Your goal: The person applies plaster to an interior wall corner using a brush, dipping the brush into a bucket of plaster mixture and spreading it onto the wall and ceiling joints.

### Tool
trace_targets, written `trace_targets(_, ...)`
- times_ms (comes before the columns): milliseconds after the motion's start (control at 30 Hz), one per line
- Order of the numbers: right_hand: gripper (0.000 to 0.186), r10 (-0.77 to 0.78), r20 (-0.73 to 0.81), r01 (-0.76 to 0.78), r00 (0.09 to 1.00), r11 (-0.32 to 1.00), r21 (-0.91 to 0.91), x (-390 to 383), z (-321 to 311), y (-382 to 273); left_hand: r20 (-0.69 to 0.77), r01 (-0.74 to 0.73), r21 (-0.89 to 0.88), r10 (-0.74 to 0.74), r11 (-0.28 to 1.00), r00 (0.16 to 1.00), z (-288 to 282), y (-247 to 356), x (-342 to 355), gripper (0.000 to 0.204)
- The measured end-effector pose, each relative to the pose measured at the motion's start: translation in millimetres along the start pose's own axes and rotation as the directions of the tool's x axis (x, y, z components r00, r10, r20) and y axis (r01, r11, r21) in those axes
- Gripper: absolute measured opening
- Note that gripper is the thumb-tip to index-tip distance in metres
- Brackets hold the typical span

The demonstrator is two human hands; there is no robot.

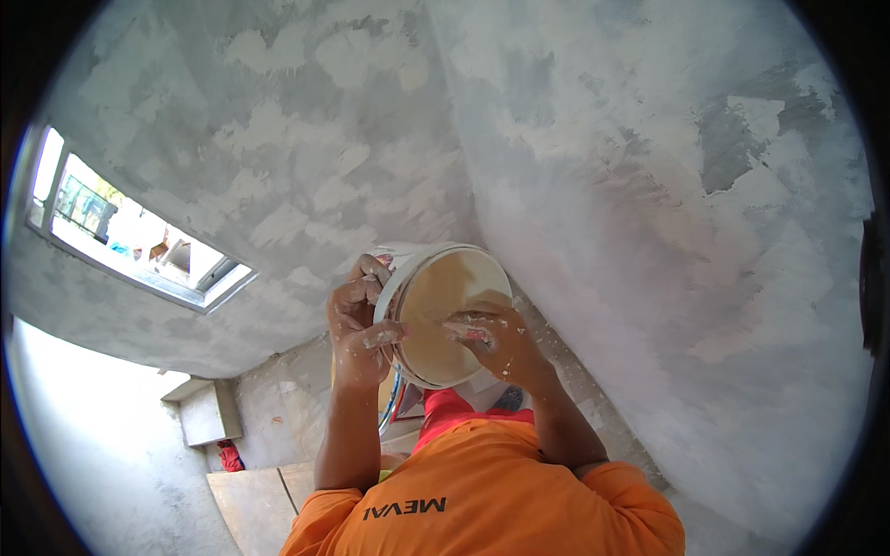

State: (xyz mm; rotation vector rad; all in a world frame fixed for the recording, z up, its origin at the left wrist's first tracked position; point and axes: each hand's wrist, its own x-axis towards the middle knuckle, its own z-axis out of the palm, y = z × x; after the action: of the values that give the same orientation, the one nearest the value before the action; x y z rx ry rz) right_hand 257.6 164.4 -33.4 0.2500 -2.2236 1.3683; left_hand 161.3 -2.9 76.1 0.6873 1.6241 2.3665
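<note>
A white plastic bucket (468,369) is held up in front of my chest, its round tan face tilted toward me. My left hand (357,310) grips it from the left side, fingers spread over the outer wall and thumb over the rim. My right hand (501,343) is at the right part of the round face, fingers bent and pressed together. What the right fingers pinch, if anything, is too small to make out. Whitish smears cover both hands.
Patchy grey plastered walls (315,157) meet in a corner just beyond the bucket. To the left is a window (139,232). A pale box-like block (209,412), a red cloth-like item (230,455) and flat boards (250,505) lie at lower left.
</note>
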Motion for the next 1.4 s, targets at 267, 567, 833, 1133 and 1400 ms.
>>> trace_targets(267,0.025,0.068,0.027,-0.065,0.997,0.993,-0.096,-8.0,19.0,0.1,0.206,-0.05,0.112,0.026,0.992,0.978,-11.5,-4.6,-4.2,0.035)
trace_targets(567,0.024,0.159,-0.088,-0.172,0.983,0.972,-0.161,-25.6,13.1,0.6,0.304,-0.034,0.105,0.0,0.994,0.953,10.1,-9.9,6.6,0.033)
trace_targets(833,0.02,0.171,-0.35,-0.128,0.921,0.981,0.144,-33.7,-41.9,-35.8,0.081,0.133,-0.174,-0.12,0.976,0.989,28.7,-14.2,4.0,0.02)
trace_targets(1133,0.015,0.56,-0.582,0.38,0.589,0.444,0.811,-52.0,-67.2,-45.8,0.13,0.151,-0.339,-0.113,0.928,0.985,61.6,3.8,8.7,0.024)
trace_targets(1400,0.008,0.513,-0.633,0.62,0.579,0.227,0.751,-82.9,-97.7,-63.4,0.26,0.191,-0.44,-0.079,0.877,0.962,113.5,21.4,7.2,0.024)
